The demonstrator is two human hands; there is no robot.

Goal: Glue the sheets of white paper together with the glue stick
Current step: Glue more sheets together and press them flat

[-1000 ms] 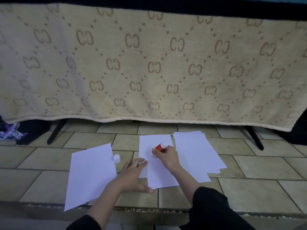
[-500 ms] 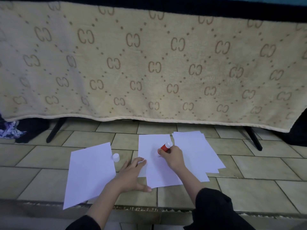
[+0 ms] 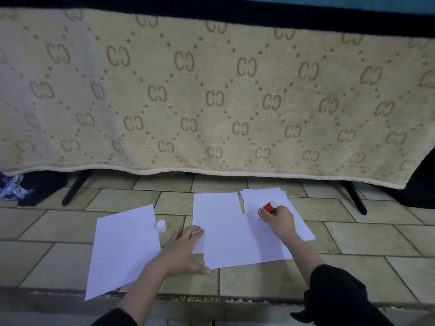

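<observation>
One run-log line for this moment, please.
right hand: grips glue stick, tip on middle sheet | left hand: flat on sheet edge | cap: off, on floor

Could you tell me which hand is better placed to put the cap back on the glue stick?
Left, probably: the left hand lies open near the cap, while the right hand grips the glue stick.

Left hand (image 3: pixel 186 251) flat (fingers spread); right hand (image 3: pixel 279 220) fisted, gripping.
</observation>
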